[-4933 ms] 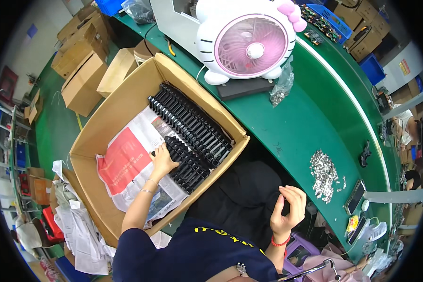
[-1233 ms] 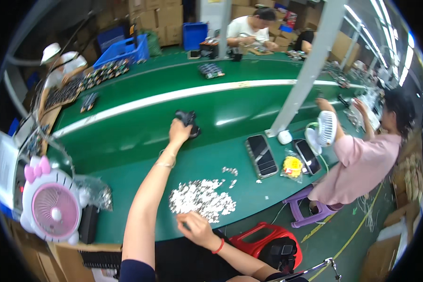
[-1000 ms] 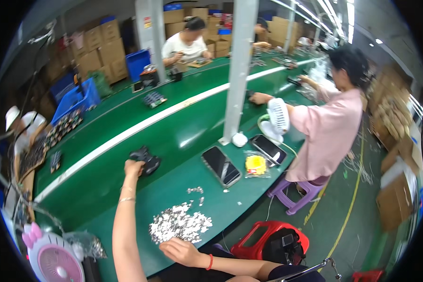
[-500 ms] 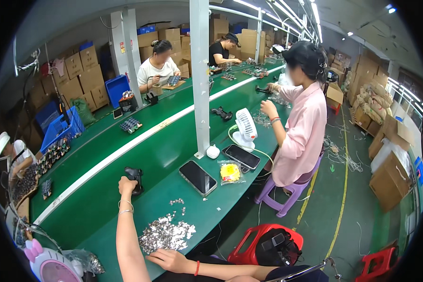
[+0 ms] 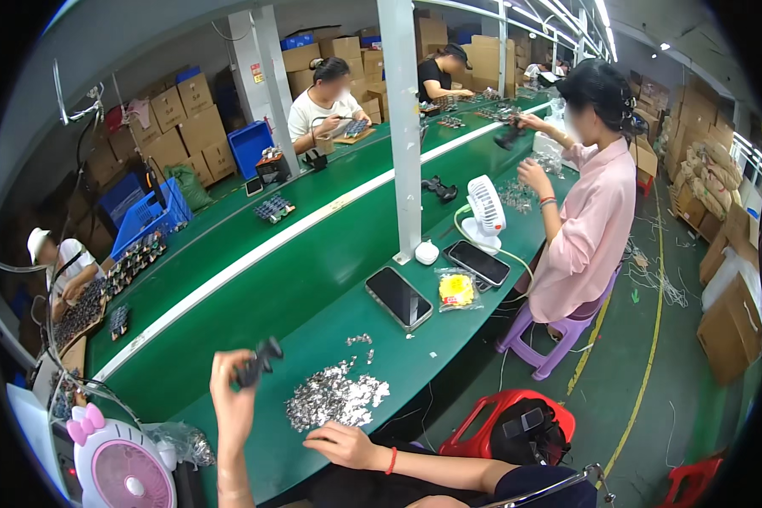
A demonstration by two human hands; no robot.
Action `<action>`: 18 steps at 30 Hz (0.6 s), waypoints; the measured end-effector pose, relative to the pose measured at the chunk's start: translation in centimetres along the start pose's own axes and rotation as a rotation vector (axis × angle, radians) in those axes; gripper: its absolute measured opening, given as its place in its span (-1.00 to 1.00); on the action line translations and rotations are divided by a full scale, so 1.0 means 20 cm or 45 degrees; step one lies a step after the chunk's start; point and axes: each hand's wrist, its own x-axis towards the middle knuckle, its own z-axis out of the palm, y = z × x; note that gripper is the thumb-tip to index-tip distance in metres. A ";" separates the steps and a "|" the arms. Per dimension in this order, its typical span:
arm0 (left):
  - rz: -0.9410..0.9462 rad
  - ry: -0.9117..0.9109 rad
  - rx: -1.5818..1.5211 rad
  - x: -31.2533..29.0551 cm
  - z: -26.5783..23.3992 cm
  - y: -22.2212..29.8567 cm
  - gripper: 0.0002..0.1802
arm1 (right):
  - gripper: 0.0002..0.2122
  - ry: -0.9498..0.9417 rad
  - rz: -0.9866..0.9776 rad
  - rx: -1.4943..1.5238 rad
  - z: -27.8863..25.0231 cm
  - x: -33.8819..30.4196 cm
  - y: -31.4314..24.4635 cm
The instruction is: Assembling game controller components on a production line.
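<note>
My left hand [image 5: 232, 396] is raised over the near bench with its fingers closed on a black game controller shell [image 5: 258, 362], held tilted above the surface. A spread pile of small shiny metal parts [image 5: 334, 396] lies on the green bench to its right. At the pile's near edge, my right hand [image 5: 345, 444] rests low with its fingers drawn together. Whatever may be between those fingertips is too small to make out. A few stray metal parts [image 5: 359, 339] lie just beyond the pile.
Beyond the pile are a smartphone [image 5: 398, 298], a yellow packet [image 5: 456, 289], another phone [image 5: 477, 262] and a white fan [image 5: 486, 207]. A metal post [image 5: 402, 127] rises from the bench. A pink fan [image 5: 127, 474] stands at near left. A co-worker in pink [image 5: 584, 212] sits at right.
My left hand has lifted the controller shell off the green surface and brought it nearer. My right hand stays by the pile. The co-worker in pink has raised a black controller shell.
</note>
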 end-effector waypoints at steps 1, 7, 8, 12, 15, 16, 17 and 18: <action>-0.140 -0.018 -0.155 -0.13 -0.06 0.06 -0.76 | -0.78 0.091 0.103 0.105 -0.01 0.03 -0.03; -1.000 0.069 -0.942 -0.89 -0.15 0.01 -0.53 | -0.86 0.207 0.288 0.394 -0.14 0.12 -0.22; -1.134 0.087 -0.976 -0.96 -0.13 0.05 -0.52 | -0.87 0.185 0.243 0.411 -0.16 0.13 -0.24; -1.164 0.137 -1.018 -1.12 -0.03 0.08 -0.56 | -0.66 -0.189 -0.019 0.285 -0.23 0.16 -0.30; -1.128 0.155 -0.966 -1.23 0.10 0.01 -0.63 | -0.65 -0.272 -0.018 0.179 -0.21 0.10 -0.34; -1.115 0.168 -0.946 -1.27 0.15 -0.02 -0.66 | -0.69 -0.309 -0.011 0.131 -0.21 0.09 -0.35; -1.108 0.064 -0.904 -1.31 0.16 -0.06 -0.61 | -0.74 -0.357 0.036 0.132 -0.23 0.10 -0.37; -1.121 0.076 -0.909 -1.36 0.19 -0.08 -0.61 | -0.74 -0.374 0.037 0.139 -0.25 0.10 -0.37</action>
